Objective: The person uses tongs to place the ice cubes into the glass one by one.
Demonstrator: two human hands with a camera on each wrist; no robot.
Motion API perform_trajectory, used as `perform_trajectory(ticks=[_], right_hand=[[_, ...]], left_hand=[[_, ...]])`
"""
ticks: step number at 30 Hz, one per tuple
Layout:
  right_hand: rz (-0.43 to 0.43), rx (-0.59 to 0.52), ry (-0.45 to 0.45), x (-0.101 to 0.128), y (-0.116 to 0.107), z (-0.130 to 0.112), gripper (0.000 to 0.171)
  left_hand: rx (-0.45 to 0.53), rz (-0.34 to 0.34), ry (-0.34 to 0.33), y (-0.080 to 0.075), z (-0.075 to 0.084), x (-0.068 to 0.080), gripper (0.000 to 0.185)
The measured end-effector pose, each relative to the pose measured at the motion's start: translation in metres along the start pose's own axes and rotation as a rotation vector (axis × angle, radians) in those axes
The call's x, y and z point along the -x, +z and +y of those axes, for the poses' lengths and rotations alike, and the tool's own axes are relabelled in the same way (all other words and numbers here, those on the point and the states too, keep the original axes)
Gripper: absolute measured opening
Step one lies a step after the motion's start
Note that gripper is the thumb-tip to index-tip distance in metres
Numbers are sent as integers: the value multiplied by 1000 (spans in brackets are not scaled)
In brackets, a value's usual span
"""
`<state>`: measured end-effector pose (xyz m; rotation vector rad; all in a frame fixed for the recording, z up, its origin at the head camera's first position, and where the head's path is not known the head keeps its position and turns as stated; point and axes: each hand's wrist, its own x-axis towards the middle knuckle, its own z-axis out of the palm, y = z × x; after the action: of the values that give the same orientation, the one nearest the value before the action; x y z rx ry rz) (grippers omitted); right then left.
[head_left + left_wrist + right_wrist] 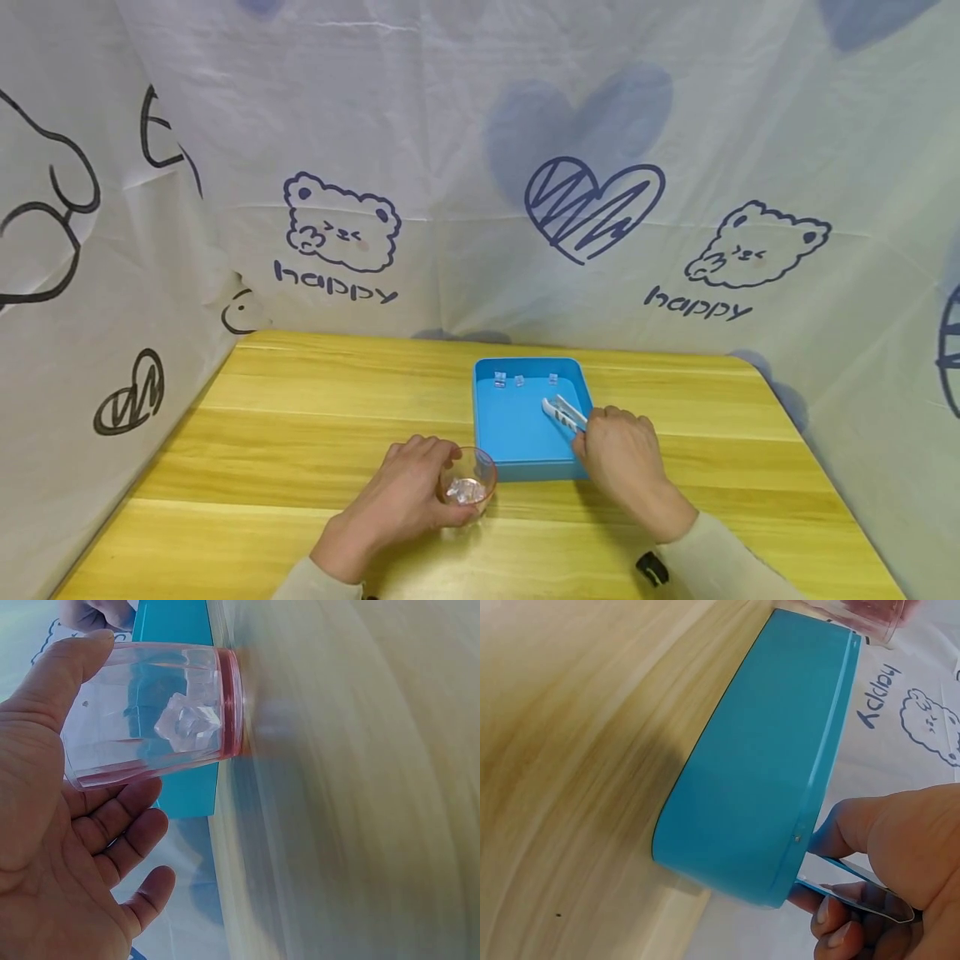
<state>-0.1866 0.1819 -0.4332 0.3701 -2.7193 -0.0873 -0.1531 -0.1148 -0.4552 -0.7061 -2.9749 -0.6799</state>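
My left hand (408, 492) wraps around a clear pink-tinted cup (468, 485) standing on the wooden table, left of the tray's near corner. In the left wrist view the cup (150, 712) holds clear ice-like cubes (187, 724), with my thumb (56, 675) on its side and my other fingers (124, 825) spread loosely. My right hand (618, 450) grips white tongs (564, 412) whose tips point into the blue tray (486, 433). Three small clear cubes (517, 381) lie along the tray's far wall. The right wrist view shows the tray's outer wall (757, 787) and the tongs (855, 889) in my fingers.
The wooden table (300, 417) is fenced by white cloth walls (450, 167) printed with bears and hearts, at the back and on both sides. Bare tabletop stretches left of the cup and right of the tray.
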Motion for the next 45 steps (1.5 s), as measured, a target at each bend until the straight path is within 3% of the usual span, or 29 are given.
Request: perform_trajectory(ticks=[9,21,26,35,45], right_hand=[[2,-2,-23,1,1,0,29],[52,-39,-60,13,-18,-4,32],[55,-119,-79,20,-35,-10,28],[216,-300,-260,39,-56,-29,21],[193,-331,-278,52,-57,-40,15]], left_hand=[[8,-8,-4,0,1,-1,72],[3,-12,-3,-1,2,-1,72],[4,-12,-3,0,2,-1,72],[10,1,-4,1,1,-1,71],[4,1,-8,1,2,-1,70]])
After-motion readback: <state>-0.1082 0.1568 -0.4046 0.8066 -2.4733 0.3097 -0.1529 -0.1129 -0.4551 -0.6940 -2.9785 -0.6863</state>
